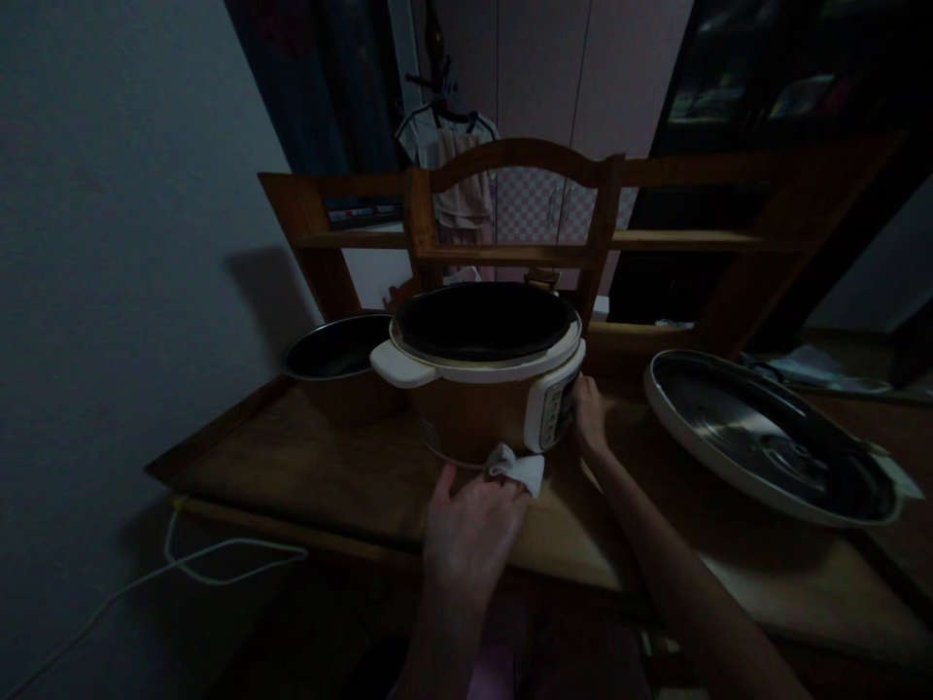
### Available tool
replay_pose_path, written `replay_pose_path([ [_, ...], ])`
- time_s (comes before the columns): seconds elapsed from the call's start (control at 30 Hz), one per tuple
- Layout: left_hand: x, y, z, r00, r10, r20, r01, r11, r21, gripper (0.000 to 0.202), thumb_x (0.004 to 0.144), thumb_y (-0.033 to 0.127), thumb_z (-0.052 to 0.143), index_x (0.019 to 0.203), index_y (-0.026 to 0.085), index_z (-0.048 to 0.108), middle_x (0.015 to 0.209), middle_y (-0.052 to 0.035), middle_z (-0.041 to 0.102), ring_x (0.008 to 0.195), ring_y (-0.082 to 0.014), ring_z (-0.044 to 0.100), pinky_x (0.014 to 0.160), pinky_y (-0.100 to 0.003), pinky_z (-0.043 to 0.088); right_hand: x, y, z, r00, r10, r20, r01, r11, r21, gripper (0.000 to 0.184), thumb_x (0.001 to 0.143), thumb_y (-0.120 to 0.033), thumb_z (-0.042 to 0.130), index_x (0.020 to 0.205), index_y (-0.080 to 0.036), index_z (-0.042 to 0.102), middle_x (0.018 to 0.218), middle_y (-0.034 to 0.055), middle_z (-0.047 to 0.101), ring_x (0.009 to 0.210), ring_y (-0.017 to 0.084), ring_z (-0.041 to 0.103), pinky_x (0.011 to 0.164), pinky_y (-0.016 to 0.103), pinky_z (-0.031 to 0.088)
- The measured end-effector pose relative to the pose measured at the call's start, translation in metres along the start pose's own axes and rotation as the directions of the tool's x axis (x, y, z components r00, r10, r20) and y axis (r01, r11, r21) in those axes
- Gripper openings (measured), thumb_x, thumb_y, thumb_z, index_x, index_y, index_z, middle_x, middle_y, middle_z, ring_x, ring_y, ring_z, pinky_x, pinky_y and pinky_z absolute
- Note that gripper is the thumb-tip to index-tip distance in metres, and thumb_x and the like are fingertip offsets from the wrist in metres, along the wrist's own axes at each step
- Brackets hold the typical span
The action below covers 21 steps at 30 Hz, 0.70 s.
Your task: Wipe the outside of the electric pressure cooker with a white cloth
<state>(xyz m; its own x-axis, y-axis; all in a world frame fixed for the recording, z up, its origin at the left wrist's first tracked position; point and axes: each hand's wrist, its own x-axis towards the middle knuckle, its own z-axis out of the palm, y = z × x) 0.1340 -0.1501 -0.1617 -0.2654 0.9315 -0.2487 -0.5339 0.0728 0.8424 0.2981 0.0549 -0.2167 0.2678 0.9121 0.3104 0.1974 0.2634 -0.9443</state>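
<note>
The left hand (470, 530) is closed on a small crumpled white cloth (519, 469), which is pressed to the foot of the round cream-and-tan electric cooker (473, 413). The cooker stands lidless at the middle of the wooden table (328, 476). The right hand (587, 416) is laid open against the cooker's side, beside the control panel (558, 408). Moisture from a damp cloth could be driven into that panel, and a hard push could slide the cooker into the dark shallow pan (339, 350) behind it.
</note>
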Motion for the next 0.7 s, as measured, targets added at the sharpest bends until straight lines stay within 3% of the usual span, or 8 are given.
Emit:
replay_pose_path([
  [0.13, -0.009, 0.017, -0.022, 0.987, 0.153, -0.050, -0.139, 0.968, 0.208, 0.034, 0.095, 0.032, 0.035, 0.091, 0.026, 0.068, 0.085, -0.0108, 0.071, 0.120, -0.0298, 0.066, 0.116, -0.062, 0.036, -0.001, -0.003, 0.000, 1.000, 0.004, 0.001, -0.004, 1.000, 0.010, 0.049, 0.091, -0.072, 0.038, 0.082, -0.026, 0.053, 0.084, 0.0022, 0.061, 0.084, 0.024, 0.054, 0.080, 0.036, 0.039],
  [0.2, -0.017, 0.027, -0.039, 0.916, 0.397, -0.064, -0.314, 0.805, 0.503, 0.037, 0.093, 0.030, 0.031, 0.087, 0.027, 0.068, 0.085, -0.0087, 0.073, 0.113, -0.0272, 0.070, 0.116, -0.059, 0.037, -0.001, -0.003, 0.000, 1.000, 0.006, 0.001, -0.006, 1.000, 0.016, 0.048, 0.091, -0.071, 0.038, 0.082, -0.026, 0.053, 0.084, 0.0022, 0.061, 0.083, 0.024, 0.055, 0.079, 0.037, 0.040],
  [0.23, -0.020, 0.032, -0.049, 0.899, 0.434, -0.064, -0.332, 0.768, 0.547, 0.036, 0.092, 0.029, 0.033, 0.085, 0.026, 0.068, 0.087, -0.0080, 0.074, 0.113, -0.0264, 0.071, 0.117, -0.058, 0.033, -0.001, -0.003, 0.000, 1.000, 0.007, 0.000, -0.007, 1.000, 0.019, 0.047, 0.092, -0.070, 0.038, 0.082, -0.026, 0.054, 0.084, 0.0023, 0.061, 0.083, 0.024, 0.055, 0.079, 0.037, 0.040],
  [0.3, -0.023, 0.041, -0.066, 0.880, 0.467, -0.083, -0.354, 0.763, 0.540, 0.032, 0.093, 0.028, 0.037, 0.080, 0.027, 0.067, 0.089, -0.0091, 0.074, 0.119, -0.0262, 0.068, 0.120, -0.058, 0.029, -0.001, -0.002, 0.001, 1.000, 0.008, -0.002, -0.008, 1.000, 0.024, 0.046, 0.092, -0.069, 0.038, 0.082, -0.026, 0.054, 0.084, 0.0025, 0.061, 0.084, 0.025, 0.055, 0.079, 0.037, 0.040],
  [0.4, -0.016, 0.052, -0.082, 0.881, 0.439, -0.179, -0.402, 0.892, 0.206, 0.031, 0.097, 0.037, 0.041, 0.084, 0.026, 0.066, 0.091, -0.0083, 0.072, 0.120, -0.0250, 0.065, 0.118, -0.055, 0.038, 0.000, 0.000, 0.001, 1.000, 0.007, -0.003, -0.007, 1.000, 0.028, 0.046, 0.092, -0.069, 0.039, 0.083, -0.027, 0.055, 0.085, 0.0030, 0.061, 0.085, 0.025, 0.056, 0.079, 0.038, 0.041],
  [0.5, 0.002, 0.058, -0.078, 0.878, 0.427, -0.214, -0.434, 0.901, 0.019, 0.044, 0.102, 0.048, 0.031, 0.097, 0.024, 0.068, 0.100, -0.0082, 0.070, 0.110, -0.0245, 0.067, 0.106, -0.050, 0.053, 0.001, 0.000, 0.000, 1.000, 0.000, -0.007, 0.000, 1.000, 0.024, 0.048, 0.091, -0.071, 0.039, 0.082, -0.027, 0.055, 0.084, 0.0032, 0.062, 0.085, 0.025, 0.055, 0.080, 0.038, 0.040],
  [0.57, 0.013, 0.058, -0.067, 0.857, 0.462, -0.226, -0.466, 0.884, 0.040, 0.041, 0.104, 0.047, 0.035, 0.105, 0.024, 0.069, 0.108, -0.0069, 0.070, 0.109, -0.0224, 0.066, 0.100, -0.042, 0.056, 0.001, -0.001, 0.000, 1.000, -0.006, -0.008, 0.006, 1.000, 0.019, 0.049, 0.090, -0.072, 0.039, 0.081, -0.027, 0.055, 0.084, 0.0033, 0.062, 0.085, 0.025, 0.055, 0.081, 0.038, 0.040],
  [0.7, 0.027, 0.046, -0.040, 0.839, 0.509, -0.192, -0.480, 0.859, 0.179, 0.041, 0.096, 0.039, 0.063, 0.130, 0.017, 0.060, 0.130, -0.0113, 0.062, 0.111, -0.0248, 0.065, 0.093, -0.047, 0.057, -0.001, -0.003, -0.001, 1.000, -0.016, -0.007, 0.017, 1.000, 0.015, 0.047, 0.091, -0.070, 0.039, 0.082, -0.026, 0.056, 0.084, 0.0041, 0.062, 0.086, 0.026, 0.055, 0.081, 0.038, 0.040],
])
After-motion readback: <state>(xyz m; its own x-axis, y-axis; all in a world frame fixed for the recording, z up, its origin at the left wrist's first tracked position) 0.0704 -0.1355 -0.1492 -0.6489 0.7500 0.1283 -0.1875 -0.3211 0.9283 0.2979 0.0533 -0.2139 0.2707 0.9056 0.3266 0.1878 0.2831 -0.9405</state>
